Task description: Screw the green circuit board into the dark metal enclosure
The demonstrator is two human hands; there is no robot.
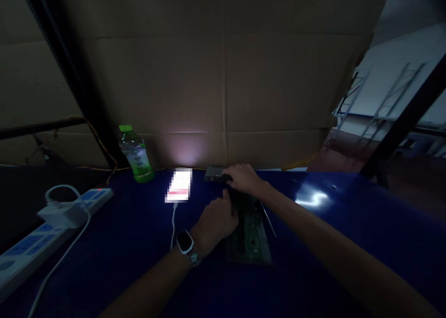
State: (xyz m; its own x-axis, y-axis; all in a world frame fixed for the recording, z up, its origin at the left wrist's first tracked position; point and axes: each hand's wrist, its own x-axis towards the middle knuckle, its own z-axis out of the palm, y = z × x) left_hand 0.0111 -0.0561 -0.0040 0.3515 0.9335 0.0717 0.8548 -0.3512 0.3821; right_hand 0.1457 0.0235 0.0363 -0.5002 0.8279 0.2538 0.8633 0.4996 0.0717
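The table is deep blue and glossy, with a bright patch of glare toward the right. On it, from the left: a white strip, an upright bottle, a lit phone with its cable, and a green board — a thin rod along its right side. Beyond the board is a dark box — whether resting flat is unclear.

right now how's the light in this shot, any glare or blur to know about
Head view: dim overall, with the lit screen blown out and pixelated; head view: bright glare on the blue tabletop, right of center; head view: the green board sits in gloom, fine detail lost; head view: print on the bottle too soft to read.
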